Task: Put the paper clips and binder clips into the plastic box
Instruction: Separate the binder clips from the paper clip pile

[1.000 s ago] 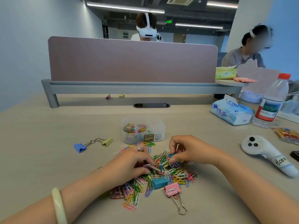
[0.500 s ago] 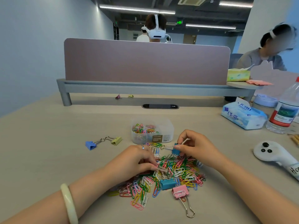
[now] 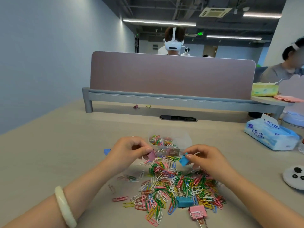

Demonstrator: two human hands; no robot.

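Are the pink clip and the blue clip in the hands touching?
Apart. The head view shows a clear gap between the held pink clip and held blue clip.

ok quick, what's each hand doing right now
Left hand: pinches a pink binder clip.
Right hand: pinches a blue binder clip.

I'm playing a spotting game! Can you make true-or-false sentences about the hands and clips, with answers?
1. The left hand holds a pinkish binder clip. True.
2. The right hand is empty. False: the right hand pinches a blue binder clip.
3. The plastic box already has paper clips inside. True.
4. Every paper clip is off the table. False: a big pile of paper clips lies on the table.
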